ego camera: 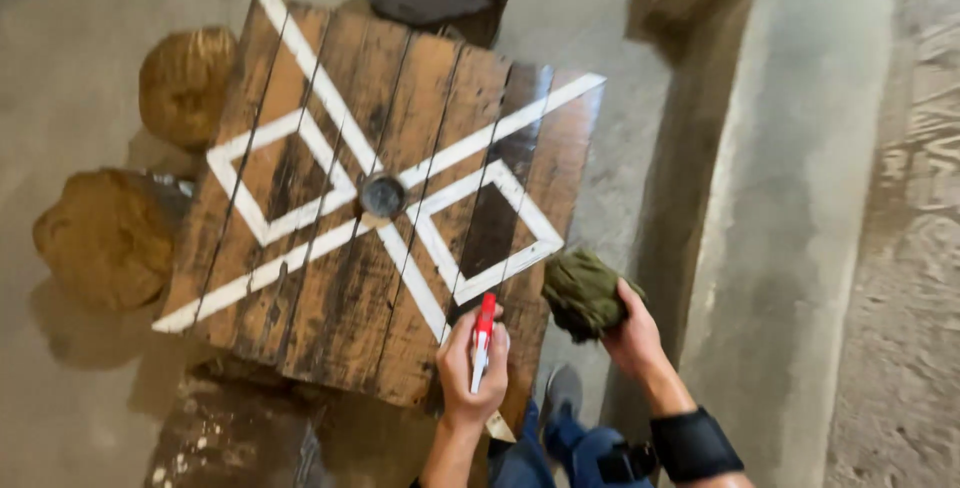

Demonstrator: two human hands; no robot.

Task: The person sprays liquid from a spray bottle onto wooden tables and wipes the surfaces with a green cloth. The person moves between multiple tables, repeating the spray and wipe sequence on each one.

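While the wooden worktop [330,278] fills the middle of the head view, white painted lines on it cross in an X with two diamond outlines, and one small round dark thing [381,195] sits at the crossing. At its near edge the left hand [472,368] grips one red-capped marker [482,341] upright. Beside it the right hand [632,333], wrist in a black band, clutches one green rag [583,293]. Two tan rocks [186,83] lie left of the worktop.

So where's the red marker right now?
The red marker is in the left hand, low in the head view at the wooden board's near edge, just left of the green rag.
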